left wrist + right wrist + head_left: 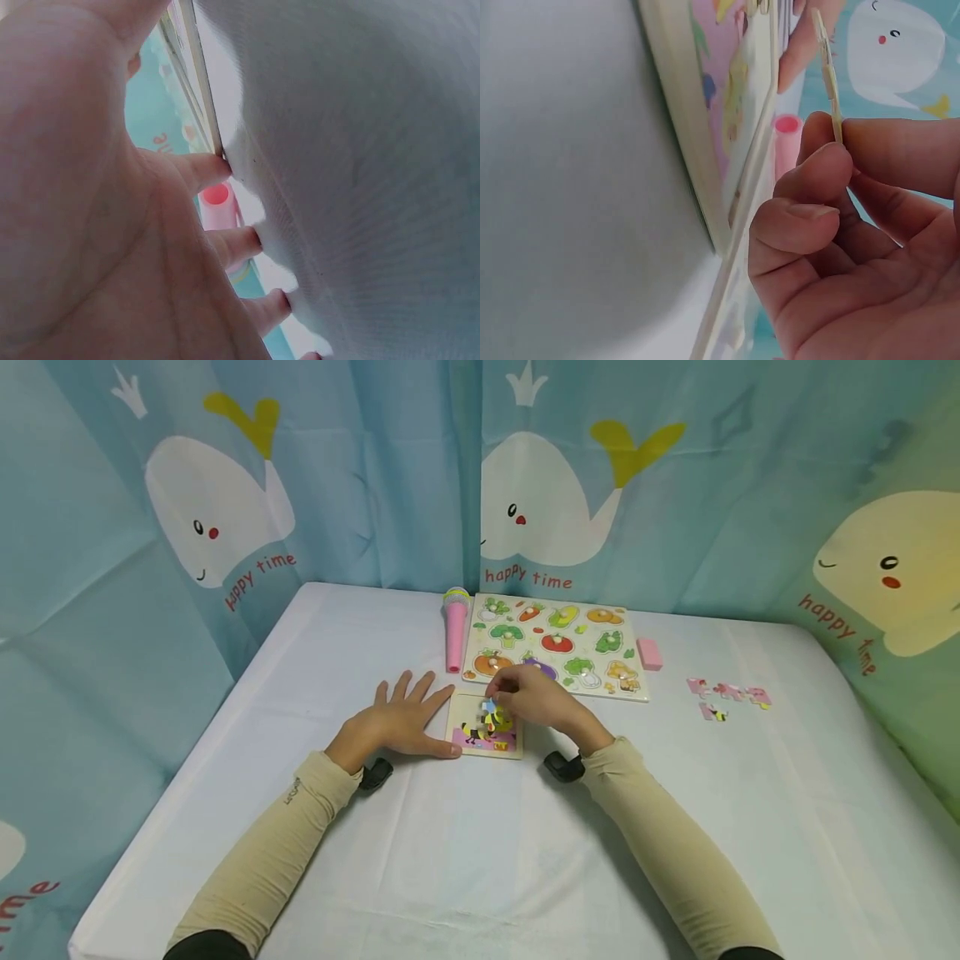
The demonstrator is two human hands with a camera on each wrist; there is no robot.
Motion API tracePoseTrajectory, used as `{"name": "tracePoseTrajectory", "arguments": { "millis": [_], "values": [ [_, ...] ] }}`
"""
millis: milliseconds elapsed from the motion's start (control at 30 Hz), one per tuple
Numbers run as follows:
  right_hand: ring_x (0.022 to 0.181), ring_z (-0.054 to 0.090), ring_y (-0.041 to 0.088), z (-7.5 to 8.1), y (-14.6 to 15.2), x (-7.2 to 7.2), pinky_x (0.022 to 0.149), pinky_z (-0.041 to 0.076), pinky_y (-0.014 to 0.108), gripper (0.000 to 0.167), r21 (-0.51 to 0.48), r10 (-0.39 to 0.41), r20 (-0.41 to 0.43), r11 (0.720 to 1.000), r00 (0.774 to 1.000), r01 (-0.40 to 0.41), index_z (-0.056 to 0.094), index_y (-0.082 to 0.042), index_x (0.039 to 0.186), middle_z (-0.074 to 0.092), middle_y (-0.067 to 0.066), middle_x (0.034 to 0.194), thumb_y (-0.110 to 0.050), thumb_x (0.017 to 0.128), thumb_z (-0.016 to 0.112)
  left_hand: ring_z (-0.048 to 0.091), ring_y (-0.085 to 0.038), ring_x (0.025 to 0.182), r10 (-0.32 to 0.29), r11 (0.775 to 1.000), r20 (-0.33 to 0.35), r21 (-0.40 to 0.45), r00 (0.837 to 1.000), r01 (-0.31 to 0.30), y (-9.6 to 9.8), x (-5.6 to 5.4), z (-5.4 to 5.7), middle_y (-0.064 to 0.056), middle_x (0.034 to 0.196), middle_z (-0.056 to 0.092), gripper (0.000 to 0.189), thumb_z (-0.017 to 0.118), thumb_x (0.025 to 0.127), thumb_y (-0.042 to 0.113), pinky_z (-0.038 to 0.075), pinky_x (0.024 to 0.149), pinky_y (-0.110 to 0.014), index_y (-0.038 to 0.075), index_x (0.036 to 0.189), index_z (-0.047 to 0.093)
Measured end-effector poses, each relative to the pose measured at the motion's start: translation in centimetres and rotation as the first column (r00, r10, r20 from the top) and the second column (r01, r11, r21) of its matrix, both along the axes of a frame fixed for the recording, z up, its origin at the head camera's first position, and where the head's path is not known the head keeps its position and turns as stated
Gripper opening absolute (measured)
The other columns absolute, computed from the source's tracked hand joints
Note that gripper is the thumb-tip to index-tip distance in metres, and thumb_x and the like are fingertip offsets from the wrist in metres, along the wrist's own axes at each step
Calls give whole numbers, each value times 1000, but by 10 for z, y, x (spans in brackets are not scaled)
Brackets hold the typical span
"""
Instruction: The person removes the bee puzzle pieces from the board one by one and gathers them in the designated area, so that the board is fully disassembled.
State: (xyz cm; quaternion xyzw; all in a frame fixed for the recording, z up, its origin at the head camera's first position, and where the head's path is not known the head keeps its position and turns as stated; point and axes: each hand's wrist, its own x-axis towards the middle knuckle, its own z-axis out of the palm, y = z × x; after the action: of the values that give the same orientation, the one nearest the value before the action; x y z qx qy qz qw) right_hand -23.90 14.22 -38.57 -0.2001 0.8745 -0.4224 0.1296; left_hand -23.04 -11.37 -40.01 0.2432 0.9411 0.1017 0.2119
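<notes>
A small wooden puzzle board (pixel 487 746) with a light frame and a pink bee picture lies on the white table. My left hand (pixel 405 720) rests on the table at its left side, fingers spread, with thumb and forefinger at the frame's edge. Over the board, my right hand (pixel 528 697) pinches a puzzle piece (pixel 829 75) between thumb and forefinger. That piece is thin, pale wood and seen edge-on in the right wrist view. Its blue and yellow printed face shows in the head view, overlapping the board's upper part. The right hand's other fingers are curled.
Behind the board lies a larger vegetable peg puzzle (pixel 585 660). A pink toy microphone (pixel 455 631) is at its left and a pink block (pixel 649 654) at its right. Several loose jigsaw pieces (pixel 729 692) lie farther right. A whale-printed curtain (pixel 420 468) hangs behind the table.
</notes>
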Motion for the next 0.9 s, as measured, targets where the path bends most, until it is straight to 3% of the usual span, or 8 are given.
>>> {"name": "tracePoseTrajectory", "arguments": {
  "millis": [333, 700, 900],
  "values": [
    [85, 57, 22, 3, 14, 3, 78, 50, 35, 13, 6, -24, -14, 1000, 1000, 24, 72, 2, 106, 65, 10, 97, -1, 106, 59, -8, -48, 161, 4, 1000, -8, -21, 1000, -4, -1, 1, -2, -18, 179, -1, 109, 68, 94, 70, -3, 122, -72, 18, 174, 14],
    [83, 54, 20, 4, 36, 5, 71, 46, 29, 12, -18, -48, -10, 999, 999, 48, 69, 4, 106, 64, 11, 96, -2, 107, 58, -7, -49, 161, -3, 1000, -13, -15, 1000, 3, -3, 1, -3, -19, 178, -2, 110, 67, 94, 70, -2, 122, -73, 18, 174, 13],
    [83, 56, 27, 8, 50, 7, 69, 47, 31, 15, 0, -89, 3, 996, 996, 89, 69, 4, 110, 64, 11, 95, -3, 108, 56, -7, -49, 161, -1, 1000, -13, -1, 1000, 1, -2, 2, -2, -19, 179, -1, 110, 67, 93, 71, -2, 122, -73, 18, 174, 14]
  ]
}}
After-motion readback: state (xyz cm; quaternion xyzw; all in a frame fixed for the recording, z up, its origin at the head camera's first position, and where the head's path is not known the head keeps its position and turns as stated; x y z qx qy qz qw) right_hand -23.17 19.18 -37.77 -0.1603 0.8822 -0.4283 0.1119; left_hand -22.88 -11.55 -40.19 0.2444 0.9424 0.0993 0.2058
